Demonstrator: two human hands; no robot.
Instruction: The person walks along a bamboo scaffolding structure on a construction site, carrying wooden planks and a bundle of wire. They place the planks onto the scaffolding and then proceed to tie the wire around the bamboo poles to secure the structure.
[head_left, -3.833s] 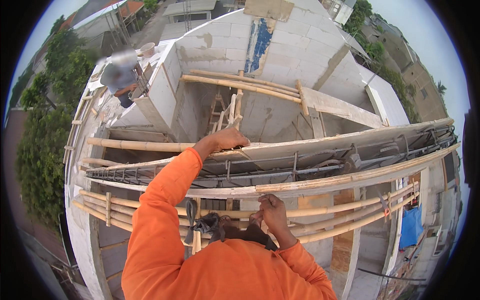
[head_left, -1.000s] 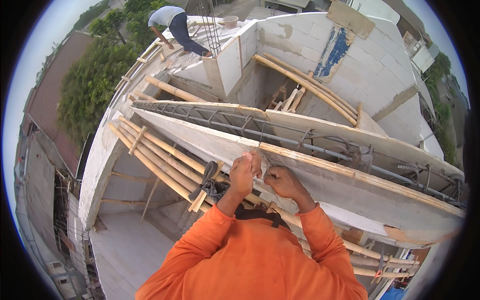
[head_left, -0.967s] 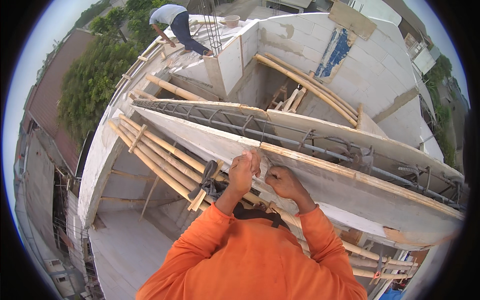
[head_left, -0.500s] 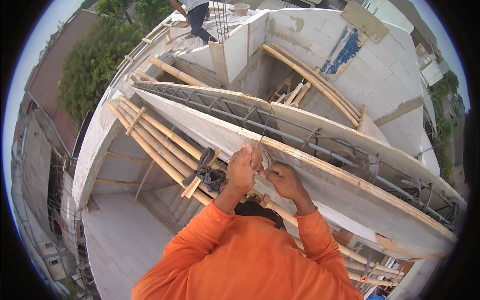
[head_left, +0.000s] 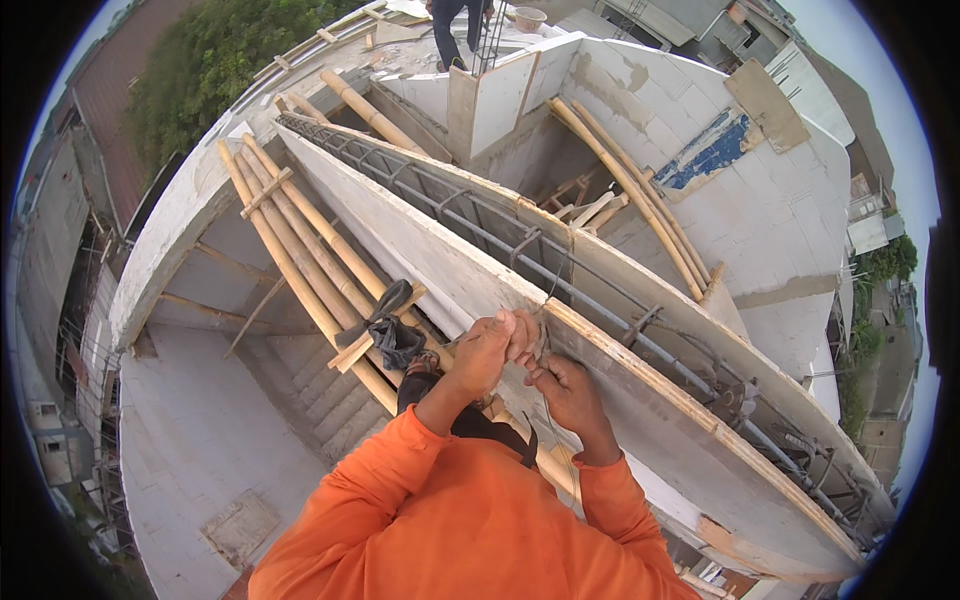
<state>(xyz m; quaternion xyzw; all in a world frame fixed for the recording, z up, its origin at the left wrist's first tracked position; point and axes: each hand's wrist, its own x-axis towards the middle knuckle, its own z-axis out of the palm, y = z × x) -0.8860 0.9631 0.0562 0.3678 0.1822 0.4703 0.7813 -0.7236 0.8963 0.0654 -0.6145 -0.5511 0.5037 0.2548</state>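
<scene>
My left hand (head_left: 485, 352) is closed with its fingers pressed together against the near face of a grey formwork board (head_left: 650, 410). Just right of it, my right hand (head_left: 570, 396) pinches a thin wire (head_left: 544, 347). The wire runs between the hands, close to a joint in the board's upper edge; what the left fingers grip is mostly hidden, but the wire leads into them. Behind this board, a steel rebar cage (head_left: 470, 228) lies in the trough between it and a second board (head_left: 740, 345).
Bamboo poles (head_left: 300, 262) run below me on the left, with a black plastic bag (head_left: 398, 342) on a wooden crosspiece. Stair steps (head_left: 330, 400) drop away beneath. A block wall (head_left: 770, 210) rises beyond the trough. Another person (head_left: 455, 28) stands at the far edge.
My view has turned, so the boards slope more steeply. Both hands stay close together at the board joint; my right hand has dropped slightly, and more wire shows between them.
</scene>
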